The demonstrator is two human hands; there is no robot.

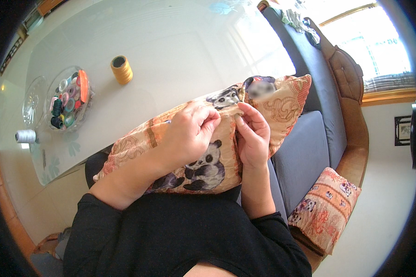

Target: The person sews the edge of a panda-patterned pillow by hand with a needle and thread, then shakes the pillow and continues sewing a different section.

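Note:
A peach patterned pillow (225, 138) printed with pandas lies across my lap, tilted up towards the right. Along its upper side a pale fabric edge (230, 111) is gathered between my two hands. My left hand (190, 133) has thumb and forefinger pinched at the left end of this edge. With thumb and fingers, my right hand (254, 136) grips the fold at its right end. Whether a needle or thread is between the fingers is too small to tell.
Ahead stands a pale-topped table (159, 45) with a yellow thread spool (122, 70), a clear round box (86, 116) of several small spools, its clear lid (34, 102) and a white spool (25, 136). On the right are a grey-cushioned sofa (300, 152) and a second panda pillow (327, 209).

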